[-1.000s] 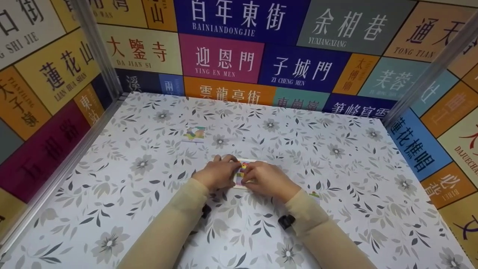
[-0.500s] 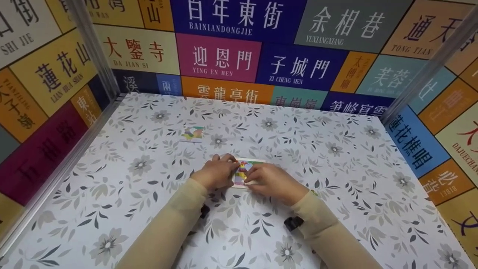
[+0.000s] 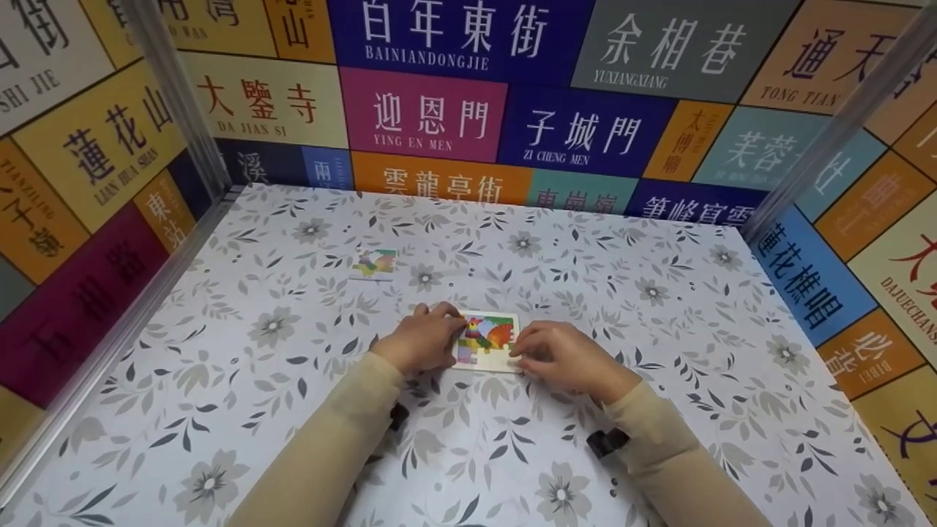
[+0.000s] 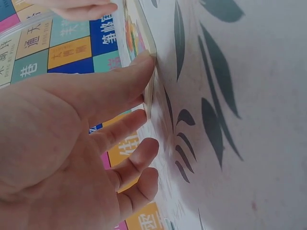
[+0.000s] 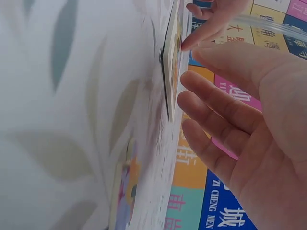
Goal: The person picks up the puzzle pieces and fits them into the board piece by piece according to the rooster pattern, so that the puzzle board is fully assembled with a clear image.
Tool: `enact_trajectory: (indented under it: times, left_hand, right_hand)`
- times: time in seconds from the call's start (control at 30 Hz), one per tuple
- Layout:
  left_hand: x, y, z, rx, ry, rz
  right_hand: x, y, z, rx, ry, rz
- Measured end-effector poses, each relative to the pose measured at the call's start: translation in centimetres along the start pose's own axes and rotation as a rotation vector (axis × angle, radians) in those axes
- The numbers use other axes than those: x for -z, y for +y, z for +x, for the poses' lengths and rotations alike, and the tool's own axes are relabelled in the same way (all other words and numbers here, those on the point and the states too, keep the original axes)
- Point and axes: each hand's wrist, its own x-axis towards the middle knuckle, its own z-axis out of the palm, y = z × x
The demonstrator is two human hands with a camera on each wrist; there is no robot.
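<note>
A small jigsaw puzzle board (image 3: 505, 360) lies flat at the middle of the table, with a colourful rooster picture; its lower right part is bare and cream. My left hand (image 3: 421, 338) holds the board's left edge; in the left wrist view the thumb (image 4: 134, 76) and a fingertip touch its rim. Beside the right edge, my right hand (image 3: 567, 359) has loosely bent fingers. Nothing shows between its thumb and fingers in the right wrist view. One colourful puzzle piece (image 5: 127, 187) lies on the table near that hand, hidden in the head view.
Another colourful piece (image 3: 374, 263) lies farther back on the left. A floral cloth (image 3: 293, 432) covers the table. Panels with printed signs (image 3: 428, 113) enclose the back and sides, with clear posts (image 3: 192, 110) at the corners.
My right hand has drawn off the puzzle board to the right, uncovering the rooster's orange body and the bare lower right part. The left hand stays at the left edge.
</note>
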Motion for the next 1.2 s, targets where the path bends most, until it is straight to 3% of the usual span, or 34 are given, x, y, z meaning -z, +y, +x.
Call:
enact_trajectory:
  times: [0.33,0.5,0.73,1.2]
  left_hand:
    - [0.2,0.0,-0.3,0.039,-0.028,-0.051]
    - [0.2,0.0,-0.1,0.011,-0.018,-0.047]
    - [0.0,0.0,0.0,0.004,-0.019,-0.039]
    - [0.0,0.2,0.1,0.038,-0.037,-0.066]
  right_hand:
    - [0.7,1.3,-1.7,-0.028,0.036,0.000]
    - [1.0,2.0,-2.5,-0.031,0.065,-0.009]
    - [1.4,2.4,-3.1,-0.073,0.049,-0.006]
    - [1.7,3.1,-4.0,-0.063,0.063,-0.007]
